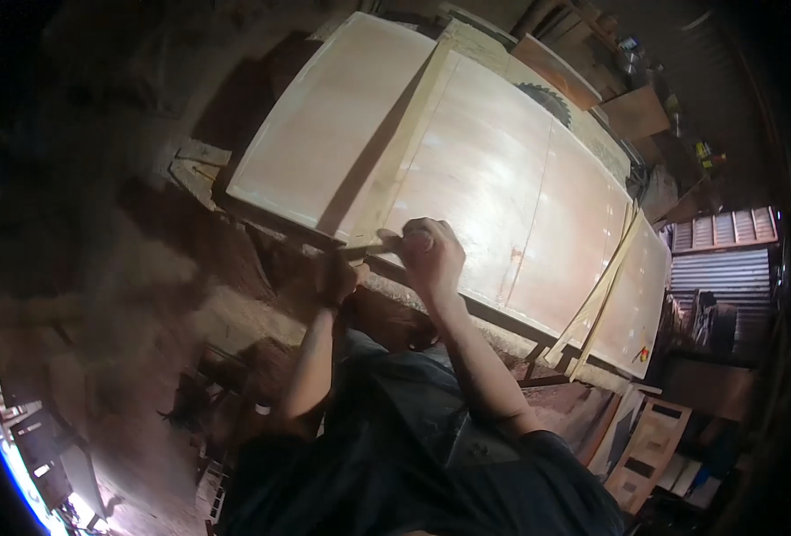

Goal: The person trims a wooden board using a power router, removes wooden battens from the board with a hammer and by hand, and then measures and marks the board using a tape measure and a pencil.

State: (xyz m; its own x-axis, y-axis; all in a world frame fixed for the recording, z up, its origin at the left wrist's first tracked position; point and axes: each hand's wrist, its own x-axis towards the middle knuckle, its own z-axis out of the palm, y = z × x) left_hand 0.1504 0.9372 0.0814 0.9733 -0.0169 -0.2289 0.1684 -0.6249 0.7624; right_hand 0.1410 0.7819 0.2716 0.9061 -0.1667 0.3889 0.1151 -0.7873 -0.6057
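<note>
My right hand is closed above the near edge of the large pale panel, around something with a rounded end that I cannot make out. Lower and to the left, my left hand is in shadow at the near end of a long wooden strip. Its fingers look closed, but what they hold is too dark to name. The strip lies across the panel, from the near edge to the far side, and casts a dark shadow along its left.
A toothed circular saw blade sits at the panel's far side. Thin wooden strips lie across the panel's right part, near a small red-and-yellow object. Boards are stacked beyond. A slatted wooden frame stands at lower right.
</note>
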